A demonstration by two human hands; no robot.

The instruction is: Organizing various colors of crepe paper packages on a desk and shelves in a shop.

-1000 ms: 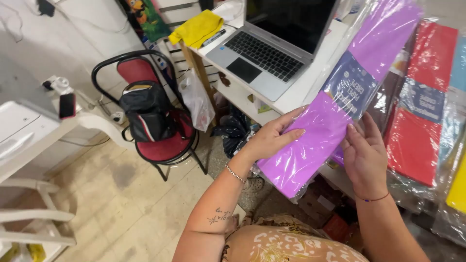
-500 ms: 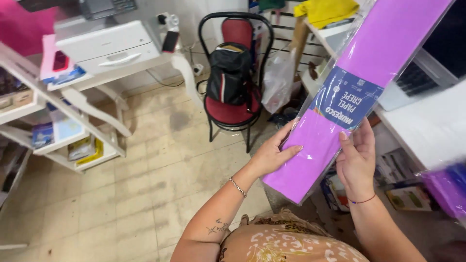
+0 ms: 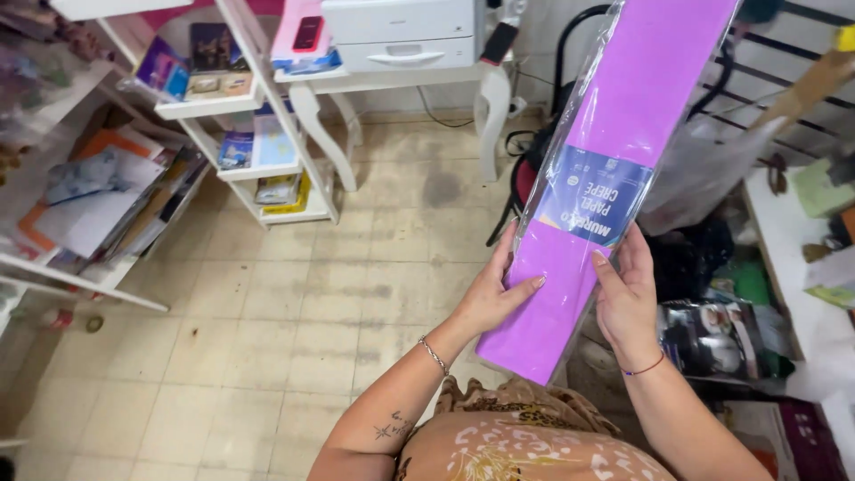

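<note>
Both hands grasp the purple crepe paper pack: left hand fingers under it, right hand fingers clasping its edge.

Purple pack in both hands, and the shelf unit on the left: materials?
Purple pack: looks like folded matte paper in a clear glossy plastic sleeve, judging by glare streaks and a loose transparent edge. Left hand and right hand grip it. Shelf unit: white, smooth, probably painted wood or laminate; uncertain.

Shelves left, printer on table, perhaps chair right
</note>
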